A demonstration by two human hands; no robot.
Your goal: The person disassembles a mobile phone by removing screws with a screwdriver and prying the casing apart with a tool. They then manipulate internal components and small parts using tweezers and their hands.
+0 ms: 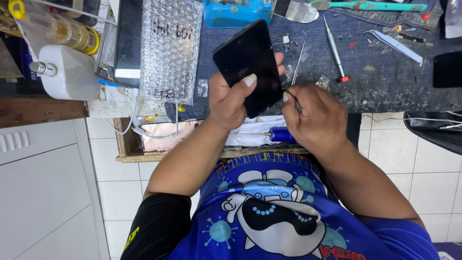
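At centre frame I see the left hand (230, 98) closed around a black phone (248, 65), thumb across its glass. Beside it, the right hand (315, 118) pinches what looks like thin tweezers (298, 62) against the phone's edge, above the denim-covered bench (385, 82).

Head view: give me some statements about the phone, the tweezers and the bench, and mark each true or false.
1. The left hand holds a black phone. True.
2. The right hand holds a hammer. False: it holds thin metal tweezers at the phone's edge.
3. A red-tipped screwdriver lies on the dark bench mat. True.
4. The bubble-wrap packet lies right of the phone. False: it lies to the left.
5. A teal toothbrush lies at the top. True.
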